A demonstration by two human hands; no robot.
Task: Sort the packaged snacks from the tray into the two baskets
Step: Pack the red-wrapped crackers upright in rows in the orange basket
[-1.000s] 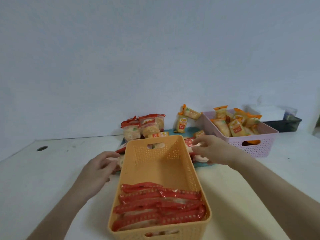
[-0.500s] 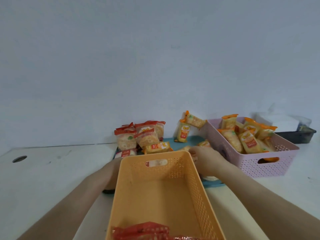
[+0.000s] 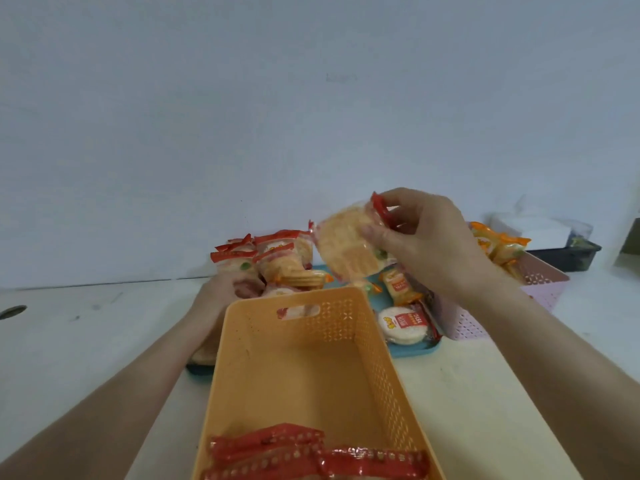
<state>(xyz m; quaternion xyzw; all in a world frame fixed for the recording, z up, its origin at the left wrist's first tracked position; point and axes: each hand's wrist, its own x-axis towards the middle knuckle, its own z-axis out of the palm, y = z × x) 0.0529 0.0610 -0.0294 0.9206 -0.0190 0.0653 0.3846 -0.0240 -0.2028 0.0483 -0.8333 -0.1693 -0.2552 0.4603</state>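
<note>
orange plastic basket [image 3: 304, 368] sits before you; your right hand [image 3: 422, 244] pinches a red-edged clear rice cracker packet [image 3: 349, 247] above the blue tray [image 3: 412, 351]. your left hand [image 3: 225, 292] reaches behind it, grip unclear; labels unreadable.

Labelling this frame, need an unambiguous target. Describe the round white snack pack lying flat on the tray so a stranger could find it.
Start at the orange basket in the centre foreground; the blue tray pokes out from behind its right wall, in front of the pink basket. On that near-right corner lies the round white snack pack. Unlike the small orange-trimmed pack just behind it, it lies flat, label up, with a red panel.
</note>
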